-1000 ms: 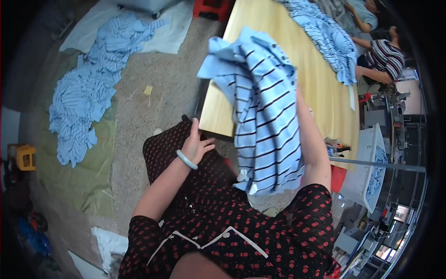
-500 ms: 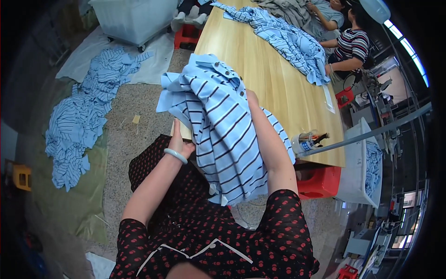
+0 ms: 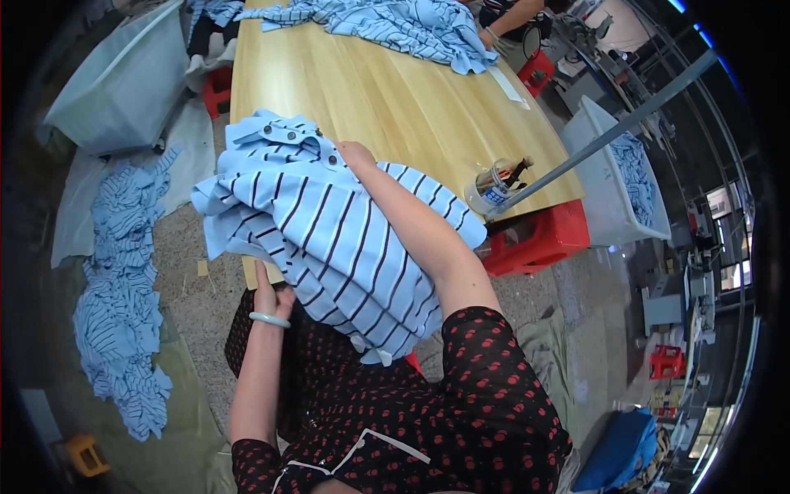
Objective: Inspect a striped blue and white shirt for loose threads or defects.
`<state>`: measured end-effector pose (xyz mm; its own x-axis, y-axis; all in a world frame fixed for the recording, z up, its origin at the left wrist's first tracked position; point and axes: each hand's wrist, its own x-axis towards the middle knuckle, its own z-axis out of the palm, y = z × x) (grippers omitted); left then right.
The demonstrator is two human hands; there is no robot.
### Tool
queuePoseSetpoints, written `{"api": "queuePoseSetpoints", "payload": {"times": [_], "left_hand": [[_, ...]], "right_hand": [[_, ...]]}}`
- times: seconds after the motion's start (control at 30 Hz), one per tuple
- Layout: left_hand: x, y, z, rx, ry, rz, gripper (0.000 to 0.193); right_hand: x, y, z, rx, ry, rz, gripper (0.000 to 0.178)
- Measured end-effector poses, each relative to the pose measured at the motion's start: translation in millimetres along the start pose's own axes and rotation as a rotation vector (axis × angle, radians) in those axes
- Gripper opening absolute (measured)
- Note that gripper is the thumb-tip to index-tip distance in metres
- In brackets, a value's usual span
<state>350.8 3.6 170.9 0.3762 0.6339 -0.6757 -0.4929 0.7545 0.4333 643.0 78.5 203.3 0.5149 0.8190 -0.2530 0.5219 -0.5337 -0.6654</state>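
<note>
- Table (image 3: 362, 90): pale wood top, near corner covered by the shirt in work.
- Wheeled bin (image 3: 119, 95): parked left of the table.
- Floor heap (image 3: 123, 305): blue striped clothes, spread over sheets at left.
- Table heap (image 3: 403, 29): more blue striped cloth, bunched at the far edge.
- Striped shirt (image 3: 346, 230): laid over the near table corner, bunched, buttoned part facing up, lower end hung toward the lap.
- Red stool (image 3: 547, 239): stood by the table's right end.
- Jar (image 3: 492, 188): filled with tools, set near the right corner.
- Right hand (image 3: 355, 155): placed beside the shirt's buttons, forearm laid across the cloth, fingers partly hidden; whether cloth is pinched cannot be told.
- Left hand (image 3: 273, 298): held at the table corner under the shirt's edge, thumb raised; grip cannot be told.
- Bangle (image 3: 270, 319): pale, worn on the left wrist.
</note>
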Motion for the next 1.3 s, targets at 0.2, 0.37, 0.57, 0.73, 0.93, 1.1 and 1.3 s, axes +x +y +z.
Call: {"api": "queuePoseSetpoints", "payload": {"times": [0.2, 0.37, 0.57, 0.73, 0.93, 1.1, 1.3], "left_hand": [[-12, 7, 9, -0.038, 0.016, -0.018, 0.043], [-5, 9, 6, -0.074, 0.066, 0.010, 0.049], [-1, -2, 7, -0.046, 0.043, 0.030, 0.062], [-4, -1, 10, -0.072, 0.017, 0.043, 0.062], [-1, 3, -3, -0.134, -0.066, 0.032, 0.059], [11, -4, -14, -0.129, -0.155, 0.058, 0.058], [17, -8, -14, -0.104, -0.186, 0.057, 0.047]], "right_hand": [[2, 1, 0, -0.028, 0.037, -0.012, 0.056], [19, 14, 6, -0.094, 0.075, -0.118, 0.052], [10, 16, -7, 0.010, 0.089, -0.149, 0.047], [0, 7, -5, 0.040, 0.107, -0.143, 0.046], [1, 2, 5, -0.009, 0.097, -0.164, 0.046], [13, 14, 8, -0.050, 0.094, -0.191, 0.051], [18, 17, 9, -0.060, 0.058, -0.126, 0.055]]}}
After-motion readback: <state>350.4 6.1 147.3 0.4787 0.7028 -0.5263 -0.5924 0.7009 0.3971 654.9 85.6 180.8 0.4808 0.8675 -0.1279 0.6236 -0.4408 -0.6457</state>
